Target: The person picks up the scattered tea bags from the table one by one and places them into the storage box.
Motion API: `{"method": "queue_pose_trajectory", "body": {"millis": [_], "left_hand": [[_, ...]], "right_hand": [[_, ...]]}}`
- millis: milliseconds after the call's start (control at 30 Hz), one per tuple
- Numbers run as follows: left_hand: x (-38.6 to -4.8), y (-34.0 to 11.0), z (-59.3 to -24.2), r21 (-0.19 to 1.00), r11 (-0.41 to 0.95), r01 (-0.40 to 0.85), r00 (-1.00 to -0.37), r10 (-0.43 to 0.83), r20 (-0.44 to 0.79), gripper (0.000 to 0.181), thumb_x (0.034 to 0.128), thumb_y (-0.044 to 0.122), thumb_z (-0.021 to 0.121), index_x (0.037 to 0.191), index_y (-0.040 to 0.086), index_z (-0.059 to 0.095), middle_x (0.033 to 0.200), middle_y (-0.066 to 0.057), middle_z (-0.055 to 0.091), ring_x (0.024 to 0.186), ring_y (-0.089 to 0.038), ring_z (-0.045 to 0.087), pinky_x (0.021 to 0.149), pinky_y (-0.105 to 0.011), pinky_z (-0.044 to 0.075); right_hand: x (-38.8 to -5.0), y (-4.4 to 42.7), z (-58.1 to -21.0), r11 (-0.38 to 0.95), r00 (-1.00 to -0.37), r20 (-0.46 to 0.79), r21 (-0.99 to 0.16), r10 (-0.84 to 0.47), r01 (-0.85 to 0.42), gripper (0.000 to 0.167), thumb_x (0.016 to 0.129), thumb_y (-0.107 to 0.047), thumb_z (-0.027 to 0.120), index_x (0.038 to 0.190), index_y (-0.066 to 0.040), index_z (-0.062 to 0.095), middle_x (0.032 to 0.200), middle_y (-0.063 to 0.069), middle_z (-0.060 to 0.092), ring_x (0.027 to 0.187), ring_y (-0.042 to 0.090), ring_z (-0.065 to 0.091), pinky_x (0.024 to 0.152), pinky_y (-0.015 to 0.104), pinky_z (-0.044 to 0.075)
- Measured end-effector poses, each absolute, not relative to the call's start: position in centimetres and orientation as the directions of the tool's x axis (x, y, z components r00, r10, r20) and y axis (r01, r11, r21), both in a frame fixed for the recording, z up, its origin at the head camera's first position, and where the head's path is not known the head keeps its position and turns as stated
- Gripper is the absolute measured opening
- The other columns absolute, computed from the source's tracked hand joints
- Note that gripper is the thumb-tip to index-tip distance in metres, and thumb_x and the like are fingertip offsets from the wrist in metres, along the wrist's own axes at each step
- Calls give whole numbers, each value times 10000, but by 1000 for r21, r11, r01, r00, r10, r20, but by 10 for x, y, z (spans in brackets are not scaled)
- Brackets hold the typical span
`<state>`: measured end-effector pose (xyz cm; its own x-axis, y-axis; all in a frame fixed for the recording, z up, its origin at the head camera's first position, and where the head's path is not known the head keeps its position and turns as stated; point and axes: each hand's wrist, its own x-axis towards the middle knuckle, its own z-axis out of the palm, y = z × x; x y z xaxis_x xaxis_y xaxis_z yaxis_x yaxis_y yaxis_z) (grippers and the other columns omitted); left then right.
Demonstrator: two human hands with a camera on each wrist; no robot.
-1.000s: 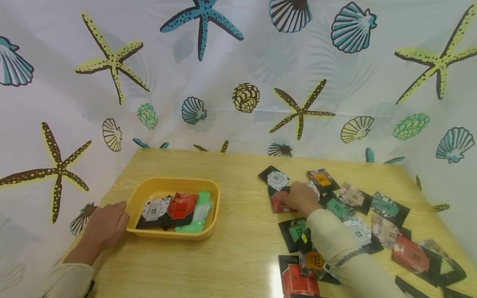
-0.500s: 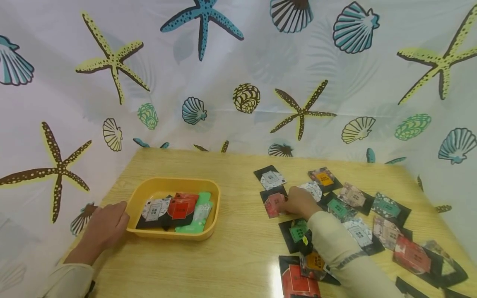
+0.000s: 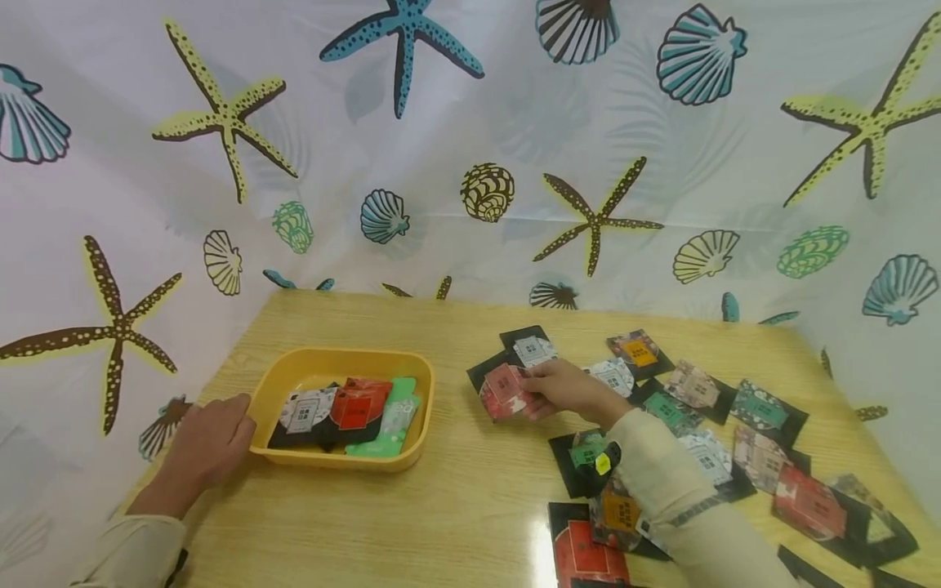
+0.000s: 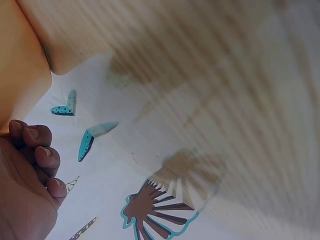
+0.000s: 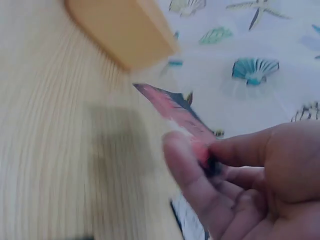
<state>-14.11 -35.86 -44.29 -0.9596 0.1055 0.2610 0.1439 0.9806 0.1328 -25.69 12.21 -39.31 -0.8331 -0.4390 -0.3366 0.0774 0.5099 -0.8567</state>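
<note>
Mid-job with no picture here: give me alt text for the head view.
The right hand pinches a red-and-black packet near scattered packets on a wooden table. The left hand rests beside a yellow tray of packets; shell-patterned cloth hangs behind.

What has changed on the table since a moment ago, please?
The right hand has carried a red-and-black packet left toward the yellow bin, pinching it above the table. A white-and-black packet behind it slid slightly left. The left hand stays beside the bin; the packets inside lie as before.

Loosely curled fingers beside orange-yellow bin, blurred wooden tabletop, shell-printed white cloth
</note>
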Motion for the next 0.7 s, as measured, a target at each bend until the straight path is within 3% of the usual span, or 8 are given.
{"method": "queue_pose_trajectory", "body": {"millis": [233,533,667,700], "left_hand": [[-142,-359,-441,133,981,142,-958,102,269,224,950,111,386,728,133,395,622,-3,349,575,-167,318,628,-341,232],[-142,-357,-440,156,980,124,-965,82,248,221,957,119,378,740,135,414,627,1,369,584,-165,339,637,-342,235],[-142,-356,-440,158,981,112,-970,73,233,223,963,125,368,747,134,423,631,-1,379,592,-165,348,644,-345,236],[-142,-356,-440,153,982,112,-969,74,235,224,962,124,368,745,133,421,630,-1,376,592,-166,346,645,-346,236]], "right_hand": [[-246,76,-377,332,-885,-124,-942,-450,-37,339,1006,-112,551,1266,104,577,909,166,730,668,78,685,765,409,605],[-233,-8,-373,424,-830,-179,-903,-529,-75,212,944,-83,643,1071,71,715,828,181,749,539,69,640,657,341,603],[-226,-36,-378,470,-810,-259,-882,-527,-24,203,931,-11,630,1079,107,701,862,222,745,621,201,732,644,295,595],[-224,-41,-380,472,-805,-268,-881,-529,-16,147,927,20,616,1000,120,696,874,246,739,673,247,752,643,288,594]]}}
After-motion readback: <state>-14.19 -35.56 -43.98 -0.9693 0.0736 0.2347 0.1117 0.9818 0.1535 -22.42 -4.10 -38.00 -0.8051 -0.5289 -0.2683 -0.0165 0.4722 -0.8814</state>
